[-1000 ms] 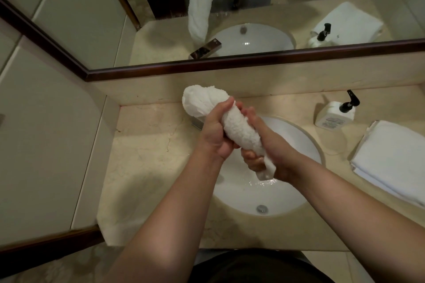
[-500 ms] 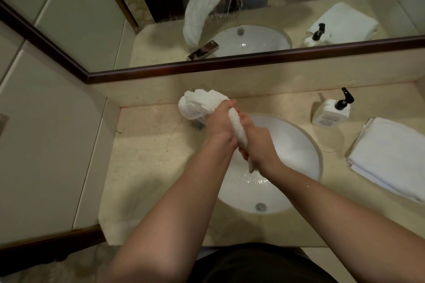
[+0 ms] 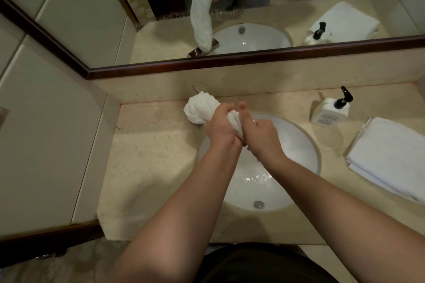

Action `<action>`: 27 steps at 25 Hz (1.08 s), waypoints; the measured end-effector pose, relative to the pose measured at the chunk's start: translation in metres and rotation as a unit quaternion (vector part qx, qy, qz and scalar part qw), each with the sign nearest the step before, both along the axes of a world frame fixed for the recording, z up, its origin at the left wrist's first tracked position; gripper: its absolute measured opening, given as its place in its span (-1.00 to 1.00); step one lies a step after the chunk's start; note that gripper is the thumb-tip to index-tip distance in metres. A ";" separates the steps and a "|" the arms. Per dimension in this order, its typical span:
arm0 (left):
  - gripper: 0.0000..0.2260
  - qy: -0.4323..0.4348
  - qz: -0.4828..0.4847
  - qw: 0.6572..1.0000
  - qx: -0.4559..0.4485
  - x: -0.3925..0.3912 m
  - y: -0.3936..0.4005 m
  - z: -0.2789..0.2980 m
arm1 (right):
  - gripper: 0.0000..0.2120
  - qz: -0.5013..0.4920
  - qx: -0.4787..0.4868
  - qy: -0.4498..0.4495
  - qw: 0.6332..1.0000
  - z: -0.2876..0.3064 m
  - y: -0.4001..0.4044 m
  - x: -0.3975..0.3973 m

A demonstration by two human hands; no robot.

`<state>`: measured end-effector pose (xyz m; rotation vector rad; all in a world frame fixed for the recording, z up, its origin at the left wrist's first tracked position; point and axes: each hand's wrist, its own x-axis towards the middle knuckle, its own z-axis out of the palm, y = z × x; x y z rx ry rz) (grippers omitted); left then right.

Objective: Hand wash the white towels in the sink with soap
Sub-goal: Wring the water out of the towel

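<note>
— Towel [image 3: 200, 108] first: where is it, and who has it?

— Above the sink [image 3: 299, 145], towards its far-left rim. It is twisted into a thick rope. The left hand [image 3: 219, 128] is curled round its middle, and the right hand [image 3: 261, 136] is clenched round the near end, the two fists almost touching. A bunched white end sticks out beyond the left hand, over the counter [image 3: 149, 156] edge by the tap.

— So wringing, by the look of it?

— That is my reading. Water glistens in the basin beneath the hands, which fits a wet towel being squeezed out. I see no suds on the cloth, so I judge the soaping and rinsing of this one are likely done, though that cannot be confirmed.

— And what remains?

— Folded white towels [image 3: 391, 156] sit stacked on the counter to the right of the sink, looking dry and untouched. If those are to be washed too, most of the job lies ahead. The soap dispenser [image 3: 331, 111] stands just behind them, near the wall, within reach.
</note>
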<state>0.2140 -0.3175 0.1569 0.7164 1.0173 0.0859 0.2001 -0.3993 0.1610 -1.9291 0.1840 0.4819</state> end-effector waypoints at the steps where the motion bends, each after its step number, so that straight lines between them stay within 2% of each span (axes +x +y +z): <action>1: -0.81 0.003 0.012 1.000 -0.005 0.001 0.002 -0.001 | -0.20 -0.015 0.024 0.032 0.999 -0.001 0.001 -0.002; 3: -0.80 -0.001 0.027 1.000 -0.006 0.003 0.006 -0.003 | -0.21 -0.033 0.036 0.057 0.997 -0.005 0.004 -0.005; 6: -0.83 -0.007 0.043 0.999 0.015 0.004 0.008 -0.001 | -0.22 -0.036 0.022 0.048 0.998 -0.010 0.007 -0.009; 14: -0.81 -0.019 0.027 0.999 0.043 0.003 0.011 0.004 | -0.28 -0.035 0.034 -0.023 0.999 -0.015 0.008 -0.006; 16: -0.73 -0.034 0.024 0.997 0.070 0.001 0.011 0.009 | -0.31 -0.024 0.032 0.005 0.999 -0.010 0.008 -0.004; 19: -0.48 -0.090 -0.002 0.993 0.078 -0.004 0.016 0.012 | -0.41 0.020 0.035 0.036 0.999 -0.002 0.000 0.007; 21: -0.53 -0.100 -0.058 0.987 0.108 -0.009 0.017 0.012 | -0.47 0.074 0.113 0.057 0.989 0.005 -0.007 0.015; 24: -0.81 -0.101 -0.132 0.972 0.164 -0.015 0.015 0.018 | -0.58 0.139 0.212 0.109 0.961 0.015 -0.013 0.015; 25: -0.78 -0.114 -0.142 0.971 0.156 -0.016 0.016 0.018 | -0.64 0.133 0.219 0.107 0.961 0.018 -0.013 0.012; 27: -0.57 -0.164 -0.168 0.970 0.066 -0.019 0.026 0.016 | -0.65 0.097 0.250 0.128 0.955 0.023 -0.015 0.007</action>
